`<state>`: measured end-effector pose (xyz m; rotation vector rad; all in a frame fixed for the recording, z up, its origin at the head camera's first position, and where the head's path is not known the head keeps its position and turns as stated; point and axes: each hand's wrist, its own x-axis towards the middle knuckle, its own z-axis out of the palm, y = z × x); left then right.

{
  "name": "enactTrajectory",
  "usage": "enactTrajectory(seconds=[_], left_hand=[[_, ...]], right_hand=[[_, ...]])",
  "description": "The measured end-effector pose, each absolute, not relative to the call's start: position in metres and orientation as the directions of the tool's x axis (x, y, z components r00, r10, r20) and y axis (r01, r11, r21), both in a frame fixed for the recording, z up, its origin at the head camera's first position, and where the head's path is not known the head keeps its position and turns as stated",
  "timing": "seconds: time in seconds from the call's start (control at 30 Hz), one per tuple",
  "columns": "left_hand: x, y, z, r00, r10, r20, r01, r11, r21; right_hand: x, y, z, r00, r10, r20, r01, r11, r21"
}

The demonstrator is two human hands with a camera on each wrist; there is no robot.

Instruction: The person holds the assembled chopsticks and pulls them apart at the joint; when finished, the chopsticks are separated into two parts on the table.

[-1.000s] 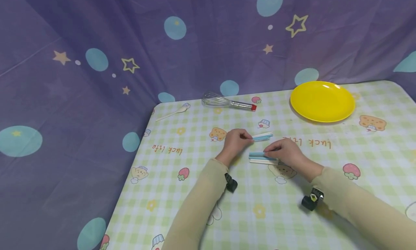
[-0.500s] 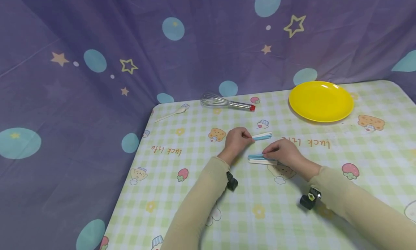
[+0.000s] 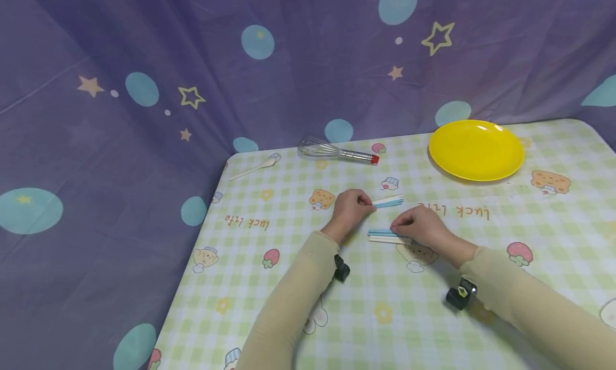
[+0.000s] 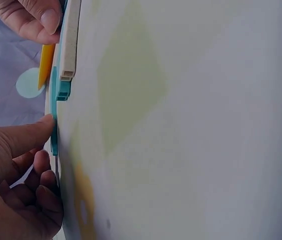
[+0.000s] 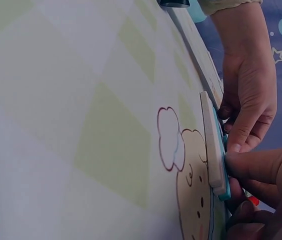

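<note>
Slim blue and white plastic bars, which look like bag sealing clips, lie in two groups on the table. My left hand (image 3: 350, 208) pinches the left end of the far group, at its blue clip (image 3: 389, 203); a white clip (image 3: 391, 199) lies just behind. Nearer me, my right hand (image 3: 424, 226) has thumb and fingertips at a blue clip (image 3: 379, 232) beside white clips (image 3: 389, 240). In the left wrist view the thumb of my left hand (image 4: 16, 175) touches a blue clip (image 4: 54, 112). The fingertips behind the clips are partly hidden.
A yellow plate (image 3: 476, 151) stands at the back right. A whisk (image 3: 337, 151) with a red handle end lies along the back edge, and a pale spoon (image 3: 255, 168) at the back left. A patterned curtain (image 3: 289, 81) hangs behind the checked tablecloth (image 3: 385, 332).
The nearest blue clip under my right hand has moved slightly toward me, closing up against the other blue clip in the near group. My left hand has stayed almost still.
</note>
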<state>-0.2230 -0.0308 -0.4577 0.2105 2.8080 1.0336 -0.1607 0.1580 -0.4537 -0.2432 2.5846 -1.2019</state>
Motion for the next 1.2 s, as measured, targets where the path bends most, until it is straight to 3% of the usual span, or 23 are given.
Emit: enactTrajectory(seconds=[0.83, 1.2], left_hand=[[-0.2248, -0.0251, -0.4551, -0.985, 0.135, -0.104, 0.058, 0.840, 0.540], [-0.2246, -0.0315, -0.4565, -0.984, 0.146, -0.102, 0.053, 0.787, 0.615]], right_hand=[[-0.1614, 0.1530, -0.4546, -0.944, -0.281, -0.174, -0.057, 0.656, -0.753], [-0.1605, 0.1558, -0.4564, -0.945, -0.295, -0.138, -0.087, 0.636, -0.766]])
